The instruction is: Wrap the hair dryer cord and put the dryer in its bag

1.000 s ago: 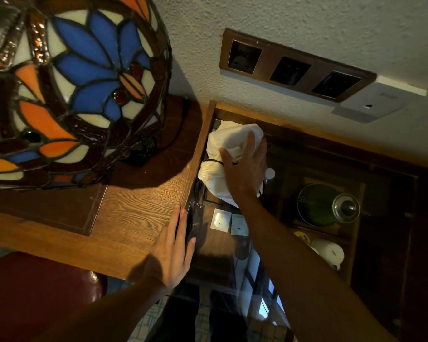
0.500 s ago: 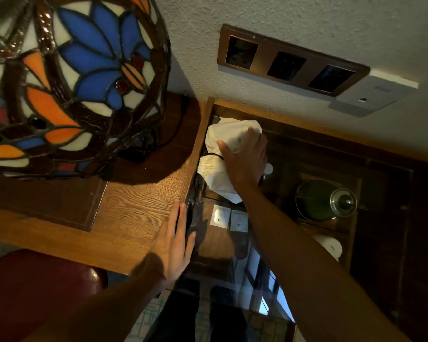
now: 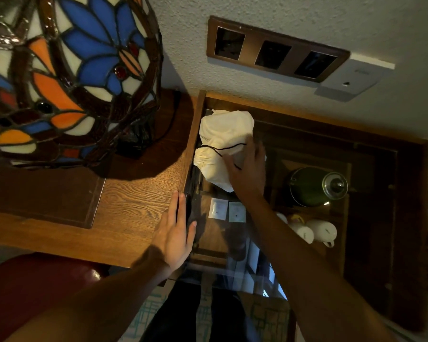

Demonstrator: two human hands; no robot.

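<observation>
- A stained-glass lamp shade (image 3: 59,70) in blue, orange and cream fills the upper left, standing over the wooden bench (image 3: 134,201)
- A dark red seat (image 3: 22,287) shows at the lower left, below the bench edge
- The left hand (image 3: 174,233) lies palm down on the right end of the bench, its fingers (image 3: 179,203) straight, close together and holding nothing, with the thumb hanging over the edge beside the opening
- Just right of the bench edge is a lower recess with a wooden frame (image 3: 195,134) and a reflective glass-like surface
- The white cloth bag (image 3: 223,139) lies in the far left corner of that recess, close against the frame; it looks full and bunched, with a thin black drawstring (image 3: 223,148) across it; the hair dryer itself is not visible, so whether it is inside cannot be told
- The right hand (image 3: 247,174) rests on the near right side of the bag, its fingers spread loosely over the cloth rather than closed around it
- Two small white sachets (image 3: 227,211) lie side by side near the bag, below the right forearm
- Further right are a green kettle with a glass lid (image 3: 316,186) and white cups (image 3: 319,230)
- On the wall above, a brown plate with three dark sockets (image 3: 274,54), with a white plate (image 3: 351,77) just beside it
</observation>
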